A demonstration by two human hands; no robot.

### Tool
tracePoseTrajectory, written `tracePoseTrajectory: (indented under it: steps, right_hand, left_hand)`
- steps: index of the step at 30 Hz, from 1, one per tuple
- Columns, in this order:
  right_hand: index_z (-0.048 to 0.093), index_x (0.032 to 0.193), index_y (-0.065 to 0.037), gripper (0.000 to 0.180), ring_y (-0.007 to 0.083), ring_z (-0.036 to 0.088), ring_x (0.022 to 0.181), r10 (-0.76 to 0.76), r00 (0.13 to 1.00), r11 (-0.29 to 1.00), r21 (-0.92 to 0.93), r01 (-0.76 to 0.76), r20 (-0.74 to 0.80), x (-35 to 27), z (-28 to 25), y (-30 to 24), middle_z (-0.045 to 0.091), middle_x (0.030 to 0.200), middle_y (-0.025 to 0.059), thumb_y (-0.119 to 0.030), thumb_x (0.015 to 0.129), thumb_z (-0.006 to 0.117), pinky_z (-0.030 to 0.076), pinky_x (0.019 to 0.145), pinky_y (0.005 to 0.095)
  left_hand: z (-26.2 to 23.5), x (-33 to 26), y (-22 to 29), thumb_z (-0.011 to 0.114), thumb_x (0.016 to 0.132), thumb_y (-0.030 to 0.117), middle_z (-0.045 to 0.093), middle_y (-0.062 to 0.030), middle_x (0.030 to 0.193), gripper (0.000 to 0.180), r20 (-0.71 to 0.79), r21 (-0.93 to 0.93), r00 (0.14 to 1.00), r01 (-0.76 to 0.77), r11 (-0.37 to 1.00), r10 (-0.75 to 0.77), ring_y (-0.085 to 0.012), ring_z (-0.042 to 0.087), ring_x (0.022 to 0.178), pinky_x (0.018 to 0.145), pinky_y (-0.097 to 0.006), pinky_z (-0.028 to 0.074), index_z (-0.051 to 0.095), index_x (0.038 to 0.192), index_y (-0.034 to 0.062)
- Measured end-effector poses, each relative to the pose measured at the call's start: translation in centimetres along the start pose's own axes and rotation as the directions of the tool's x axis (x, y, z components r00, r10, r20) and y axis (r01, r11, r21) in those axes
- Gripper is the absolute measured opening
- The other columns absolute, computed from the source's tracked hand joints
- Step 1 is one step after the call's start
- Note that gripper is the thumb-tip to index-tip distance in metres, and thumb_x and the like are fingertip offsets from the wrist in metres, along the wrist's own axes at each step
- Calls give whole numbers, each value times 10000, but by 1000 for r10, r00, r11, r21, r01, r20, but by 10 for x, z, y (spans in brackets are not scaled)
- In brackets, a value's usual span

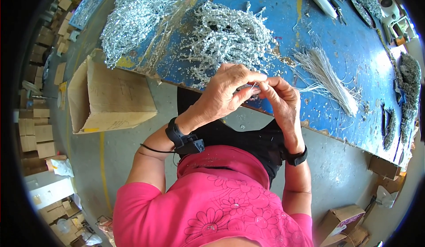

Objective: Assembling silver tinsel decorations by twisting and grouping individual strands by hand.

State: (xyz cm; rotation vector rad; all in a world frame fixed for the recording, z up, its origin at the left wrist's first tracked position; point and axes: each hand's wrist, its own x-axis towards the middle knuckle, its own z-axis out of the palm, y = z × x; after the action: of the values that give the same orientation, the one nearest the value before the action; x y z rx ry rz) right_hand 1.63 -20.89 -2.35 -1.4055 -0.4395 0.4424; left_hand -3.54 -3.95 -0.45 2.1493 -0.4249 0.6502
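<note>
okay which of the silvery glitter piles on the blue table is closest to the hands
The middle pile of glittery sprigs, lying just beyond the left hand and right hand. The other pile lies farther off at the table's left end.

Both hands (254, 94) raised, fingers seemingly pinched.

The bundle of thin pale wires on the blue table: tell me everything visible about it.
The bundle of thin pale wires lies flat on the worn blue table, to the right of both hands. The strands look like stiff whitish or silvery wire, gathered tight at the lower right end and fanning out toward the upper left. A few loose strands stray toward the right hand, which appears not to touch the bundle. Glittery silver debris surrounds it.
</note>
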Motion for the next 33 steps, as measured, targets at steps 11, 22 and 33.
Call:
tracePoseTrajectory:
  steps: [11,22,33]
  right_hand:
    - [659,932,-19,97,76,584,785,-80,997,985,-153,82,18,0,-2,-2,657,826,22,-91,869,649,467,739,235]
    - [632,893,-15,84,131,593,780,-136,991,946,-299,125,-15,0,-3,-5,657,837,49,-92,862,646,461,750,263]
    - [604,869,-82,102,217,555,710,-535,835,516,-734,441,125,6,0,-7,594,767,27,-47,793,662,415,847,345]
  left_hand:
    - [-2,-5,-9,684,784,18,623,-54,840,142,-13,-90,997,69,994,-70,-207,599,784,717,-310,466,625,900,75]
    - [1,-8,-8,690,763,-1,595,-30,831,189,-67,-7,994,86,996,-86,-210,587,812,777,-334,425,580,888,89]
    - [-9,-10,-8,674,752,-26,594,-58,825,183,-4,114,1000,30,993,-30,-242,573,794,771,-348,441,574,873,68]
